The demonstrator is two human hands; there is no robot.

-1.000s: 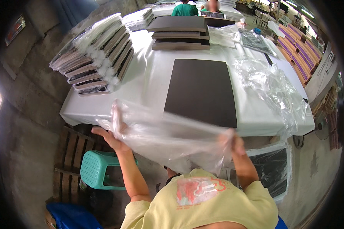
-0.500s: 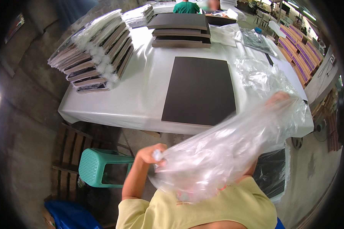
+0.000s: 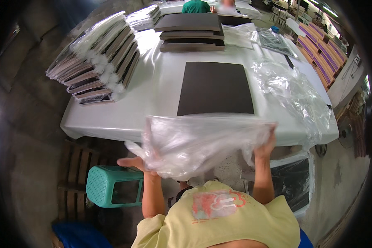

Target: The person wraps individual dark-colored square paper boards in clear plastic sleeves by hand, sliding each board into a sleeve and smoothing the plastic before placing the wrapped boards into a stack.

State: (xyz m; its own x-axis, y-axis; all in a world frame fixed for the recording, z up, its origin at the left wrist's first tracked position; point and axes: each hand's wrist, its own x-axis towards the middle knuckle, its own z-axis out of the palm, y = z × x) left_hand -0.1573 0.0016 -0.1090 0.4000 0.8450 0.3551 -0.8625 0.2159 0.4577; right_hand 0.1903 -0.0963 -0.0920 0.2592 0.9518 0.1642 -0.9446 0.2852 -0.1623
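Note:
A clear plastic bag [image 3: 202,140] is stretched crosswise in the air between my two hands, in front of my chest. My left hand [image 3: 141,164] holds its left end from below; the thumb sticks out to the left and the other fingers are partly covered by the film. At the other end, my right hand [image 3: 267,144] is closed on the bag's right edge, with loose film hanging beside it. Just beyond, a flat dark rectangular panel [image 3: 215,89] lies on the white-covered table [image 3: 153,103]. The bag overlaps the panel's near edge in view.
Bagged panels [image 3: 97,62] are piled at the table's left. Several dark panels [image 3: 190,35] are stacked at the back. Loose plastic film [image 3: 293,91] spreads along the right. A green stool [image 3: 111,186] stands below left; a wrapped panel [image 3: 293,182] leans below right. A person [image 3: 196,6] sits beyond.
My right hand has come down and left from the table's right side, and my left hand has shifted slightly left. The bag has gone from a slanted stretch to a level one.

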